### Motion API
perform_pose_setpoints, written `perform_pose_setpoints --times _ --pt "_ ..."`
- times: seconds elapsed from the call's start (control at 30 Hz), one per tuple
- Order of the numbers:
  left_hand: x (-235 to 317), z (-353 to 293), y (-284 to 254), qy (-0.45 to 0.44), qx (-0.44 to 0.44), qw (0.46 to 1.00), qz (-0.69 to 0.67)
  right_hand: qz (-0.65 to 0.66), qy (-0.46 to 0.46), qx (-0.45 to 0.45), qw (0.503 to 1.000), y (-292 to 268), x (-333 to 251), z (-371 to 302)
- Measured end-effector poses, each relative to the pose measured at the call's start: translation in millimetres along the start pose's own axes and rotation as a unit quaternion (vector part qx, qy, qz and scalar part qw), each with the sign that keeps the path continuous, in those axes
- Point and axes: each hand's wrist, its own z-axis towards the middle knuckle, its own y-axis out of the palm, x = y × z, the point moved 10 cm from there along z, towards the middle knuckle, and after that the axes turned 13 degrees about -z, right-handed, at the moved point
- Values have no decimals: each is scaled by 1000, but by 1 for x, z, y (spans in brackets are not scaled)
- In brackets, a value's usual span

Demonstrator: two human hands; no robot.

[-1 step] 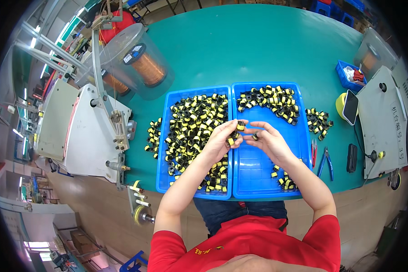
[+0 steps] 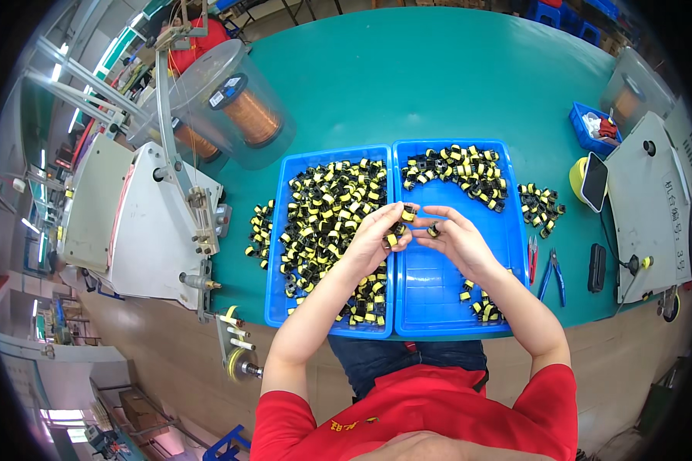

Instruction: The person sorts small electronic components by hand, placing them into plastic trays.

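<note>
Between the thumb and fingertips of my left hand [image 2: 370,234] is a small black bobbin wound with yellow tape [image 2: 409,213]. More taped bobbins [image 2: 392,240] sit in the curl of the same hand. My right hand [image 2: 463,244], close beside it, pinches another small bobbin [image 2: 434,230], partly hidden by the fingers. Both hands hover where two blue trays meet. Heaped bobbins [image 2: 327,207] fill the left tray [image 2: 276,246]. In the right tray [image 2: 427,288], bobbins [image 2: 457,173] cluster along the far side, with a few more near its front right corner.
Loose bobbins [image 2: 542,207] lie right of the trays and others [image 2: 261,230] left. Pliers [image 2: 552,276], red-handled cutters [image 2: 532,261], a black case [image 2: 597,267] and a phone on a yellow stand [image 2: 593,183] are at right. Copper wire spools [image 2: 252,115] and machines [image 2: 161,223] flank the green table [image 2: 407,77].
</note>
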Motion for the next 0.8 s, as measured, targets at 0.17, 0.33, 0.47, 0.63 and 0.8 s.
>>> perform_pose_setpoints --times 0.17,0.33,0.47,0.63,0.8 --pt "-1 0 -6 27 51 998 37 31 9 -19 999 5 -3 -2" --pt "9 -3 -1 120 70 942 307 -23 -13 -23 999 11 -3 -3" --pt "26 -12 26 246 34 830 499 -64 -1 -18 998 9 2 0" --pt "28 -10 24 216 42 854 470 -28 -35 -43 998 10 -2 1" --pt "3 -4 -6 -25 39 992 116 -58 -7 -32 998 9 -9 -4"
